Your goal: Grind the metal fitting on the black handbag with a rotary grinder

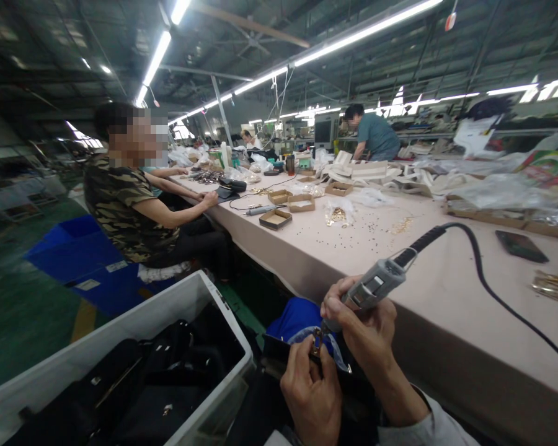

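My right hand is wrapped round a grey electric screwdriver, its black cord running off to the right over the table. The driver tilts down to the left, its tip at a small gold metal fitting. Pinched between the thumb and fingers of my left hand is that fitting. Dark material, perhaps part of a black bag, lies beneath and beside the fitting; my hands hide much of it. Whether the tip sits in a screw is too small to tell.
A grey-white bin of black bags stands at my left. The long covered table carries small cardboard boxes, scattered screws, gold parts and a phone. A co-worker in camouflage sits beyond, near a blue bin.
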A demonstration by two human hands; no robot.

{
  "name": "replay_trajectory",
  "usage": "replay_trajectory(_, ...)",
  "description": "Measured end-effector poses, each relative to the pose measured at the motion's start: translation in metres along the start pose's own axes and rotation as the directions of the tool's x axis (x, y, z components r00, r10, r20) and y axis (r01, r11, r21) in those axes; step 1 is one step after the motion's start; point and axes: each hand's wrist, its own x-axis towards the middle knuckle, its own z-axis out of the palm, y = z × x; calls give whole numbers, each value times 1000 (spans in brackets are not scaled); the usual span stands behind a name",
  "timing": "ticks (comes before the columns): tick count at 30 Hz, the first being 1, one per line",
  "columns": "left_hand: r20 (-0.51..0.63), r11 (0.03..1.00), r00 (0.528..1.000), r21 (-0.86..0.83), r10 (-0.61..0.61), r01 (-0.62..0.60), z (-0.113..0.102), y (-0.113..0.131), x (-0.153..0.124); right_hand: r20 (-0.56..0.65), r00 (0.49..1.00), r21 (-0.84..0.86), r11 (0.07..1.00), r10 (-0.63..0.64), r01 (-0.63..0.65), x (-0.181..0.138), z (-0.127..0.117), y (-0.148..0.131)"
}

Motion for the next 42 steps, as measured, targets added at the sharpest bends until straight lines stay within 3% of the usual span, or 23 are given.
replay_trajectory(9, -31, 992, 991, 22, 127, -127, -4, 8, 1, 25, 999, -50, 998, 35, -33, -5, 2, -10)
replay_trajectory(25, -42, 933, 960, 248, 278, -260, 0, -10, -13, 15, 998, -184, 981, 63, -59, -4, 5, -13)
replay_trajectory(33, 8, 951, 975, 220, 220, -216, 3, -20, -13, -44, 997, -202, 977, 67, -75, -1, 9, 4)
replay_trajectory(42, 105, 974, 985, 166, 138, -154, 18, -35, -9, -110, 984, -227, 960, 144, -165, 16, -8, 42)
